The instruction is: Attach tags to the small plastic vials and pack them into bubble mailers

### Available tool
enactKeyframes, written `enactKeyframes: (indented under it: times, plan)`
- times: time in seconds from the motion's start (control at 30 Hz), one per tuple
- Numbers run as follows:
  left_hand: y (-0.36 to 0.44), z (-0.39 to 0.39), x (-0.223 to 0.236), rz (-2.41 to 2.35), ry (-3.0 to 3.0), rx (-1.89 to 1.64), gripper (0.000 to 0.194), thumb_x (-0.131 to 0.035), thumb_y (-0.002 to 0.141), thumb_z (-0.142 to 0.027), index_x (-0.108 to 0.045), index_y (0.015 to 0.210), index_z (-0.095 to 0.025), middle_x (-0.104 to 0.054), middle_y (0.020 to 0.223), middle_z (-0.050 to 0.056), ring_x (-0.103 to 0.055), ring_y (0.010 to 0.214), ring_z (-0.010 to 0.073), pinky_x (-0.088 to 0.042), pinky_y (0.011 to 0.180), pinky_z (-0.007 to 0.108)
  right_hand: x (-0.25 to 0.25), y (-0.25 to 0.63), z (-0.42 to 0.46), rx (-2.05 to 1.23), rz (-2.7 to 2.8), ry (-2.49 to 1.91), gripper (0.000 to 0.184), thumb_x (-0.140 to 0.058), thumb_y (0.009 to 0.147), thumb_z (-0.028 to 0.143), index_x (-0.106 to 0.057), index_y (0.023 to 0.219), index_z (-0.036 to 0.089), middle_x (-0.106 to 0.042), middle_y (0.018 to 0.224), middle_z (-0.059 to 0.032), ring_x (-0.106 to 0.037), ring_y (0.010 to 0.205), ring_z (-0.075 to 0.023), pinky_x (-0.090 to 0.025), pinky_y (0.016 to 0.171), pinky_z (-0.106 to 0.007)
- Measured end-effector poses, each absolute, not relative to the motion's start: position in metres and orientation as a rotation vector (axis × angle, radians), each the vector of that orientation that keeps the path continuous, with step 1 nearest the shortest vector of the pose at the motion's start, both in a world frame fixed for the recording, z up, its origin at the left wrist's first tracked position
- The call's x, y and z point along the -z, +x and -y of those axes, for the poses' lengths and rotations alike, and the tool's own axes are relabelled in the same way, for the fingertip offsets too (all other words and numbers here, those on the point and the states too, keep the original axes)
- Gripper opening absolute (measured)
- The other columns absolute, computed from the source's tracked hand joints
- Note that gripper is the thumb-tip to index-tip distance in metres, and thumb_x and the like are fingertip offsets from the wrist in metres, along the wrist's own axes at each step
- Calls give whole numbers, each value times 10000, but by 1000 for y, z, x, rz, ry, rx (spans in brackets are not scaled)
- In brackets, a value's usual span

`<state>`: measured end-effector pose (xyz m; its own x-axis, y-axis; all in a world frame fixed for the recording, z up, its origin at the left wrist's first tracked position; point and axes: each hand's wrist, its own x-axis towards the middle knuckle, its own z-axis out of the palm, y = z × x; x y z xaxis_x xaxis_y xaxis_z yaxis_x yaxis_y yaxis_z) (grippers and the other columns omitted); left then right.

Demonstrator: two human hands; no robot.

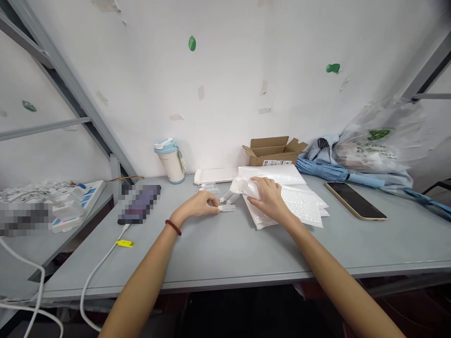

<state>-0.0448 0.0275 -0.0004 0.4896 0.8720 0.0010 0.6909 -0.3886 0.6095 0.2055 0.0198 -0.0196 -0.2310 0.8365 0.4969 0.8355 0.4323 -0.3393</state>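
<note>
My left hand (201, 204), with a dark red bead bracelet at its wrist, pinches one end of a small clear plastic tube (227, 208) just above the desk. More small clear pieces (210, 188) lie behind the fingers; their exact kind is too small to tell. My right hand (268, 197) is wrapped round a crumpled clear plastic bag (243, 186), whose contents I cannot make out. Under and beside that hand lie several white bubble mailers (303, 206), partly overlapping. A shallow white tray (216, 175) rests behind both hands.
On the grey desk (211, 258) stand a cream and blue tumbler (171, 162) and an open cardboard box (275, 152). Phones lie at left (141, 204) and right (355, 201), the left one cabled. A blue umbrella (324, 170) and a plastic bag (384, 141) sit back right.
</note>
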Motion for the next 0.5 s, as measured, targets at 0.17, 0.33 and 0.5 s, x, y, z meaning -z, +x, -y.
enactKeyframes:
  times: [0.17,0.33,0.5]
  plan:
    - [-62,-24,-21,-1197,1970,-494,215,-630,702,-376,-703,675,-176,-614,627,7,-483,584,120,-362,527,221,17,205,-18,3,2097,-1409,429,-540,758,284,-460,1176,228,-553,1137,-106,-448,1072,-299,-307,883,-453]
    - [-75,-25,-27,-1202,1817,-821,273,-652,709,-435,-716,729,-171,-621,673,19,-454,569,104,-389,557,235,18,205,-18,-7,2125,-1429,447,-554,753,274,-460,1185,208,-549,1132,-105,-448,1072,-287,-306,895,-447]
    - [-49,-28,-11,-1331,1979,-1004,237,-655,725,-403,-737,747,-182,-668,786,47,-513,683,146,-399,622,258,22,205,-19,27,2153,-1355,430,-540,764,286,-463,1183,230,-555,1111,-101,-457,1046,-290,-321,871,-435]
